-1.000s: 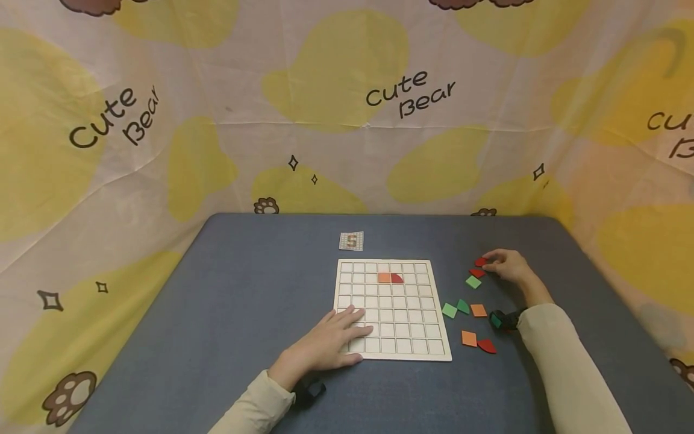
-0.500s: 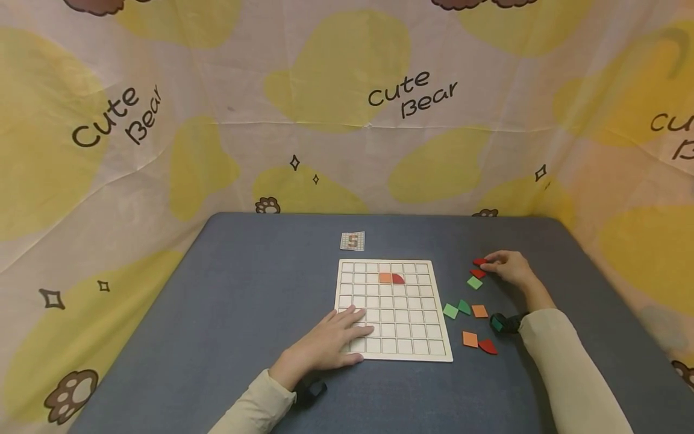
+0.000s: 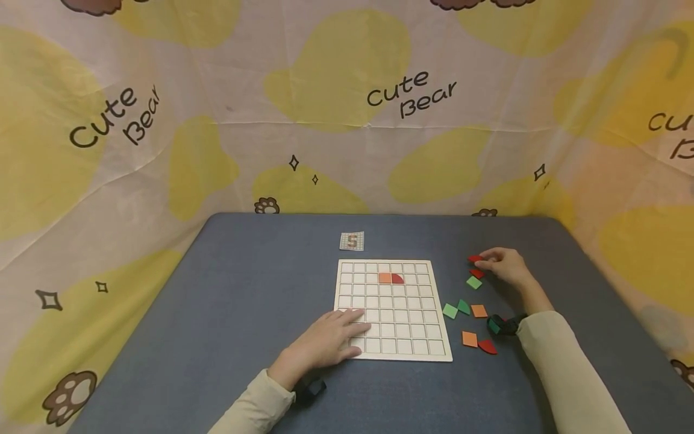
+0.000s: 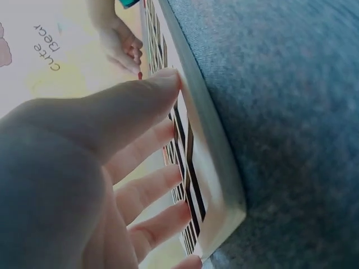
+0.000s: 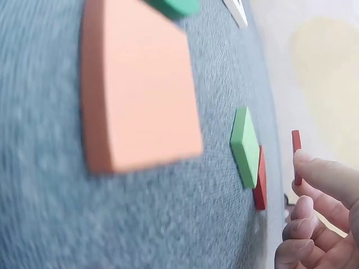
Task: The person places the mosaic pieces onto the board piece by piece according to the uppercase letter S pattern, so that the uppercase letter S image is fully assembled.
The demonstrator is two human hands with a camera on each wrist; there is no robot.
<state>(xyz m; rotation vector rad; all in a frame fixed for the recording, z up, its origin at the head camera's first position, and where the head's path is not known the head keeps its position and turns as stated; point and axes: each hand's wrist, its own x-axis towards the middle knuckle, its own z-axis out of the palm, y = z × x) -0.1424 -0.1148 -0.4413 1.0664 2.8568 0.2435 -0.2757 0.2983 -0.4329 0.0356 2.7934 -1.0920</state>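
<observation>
My right hand (image 3: 506, 265) pinches a red tile (image 5: 297, 157) between thumb and fingertip, raised off the table in the right wrist view. Just below it lie another red tile (image 3: 476, 273) and a light green square tile (image 3: 474, 283). My left hand (image 3: 329, 339) rests with spread fingers on the lower left corner of a white grid board (image 3: 401, 313); the left wrist view shows its thumb (image 4: 162, 81) at the board's edge. On the board, an orange square tile (image 3: 385, 278) sits beside a red quarter-round tile (image 3: 397, 279).
Right of the board are a light green tile (image 3: 449, 311), a dark green tile (image 3: 463, 307), two orange squares, one the nearer orange square (image 3: 469, 339), and a red quarter-round piece (image 3: 487, 346). A small card (image 3: 352, 241) printed with a figure lies behind the board.
The right hand has lifted the red tile from the table and shifted it slightly left and up. The left hand's fingers have moved slightly on the board.
</observation>
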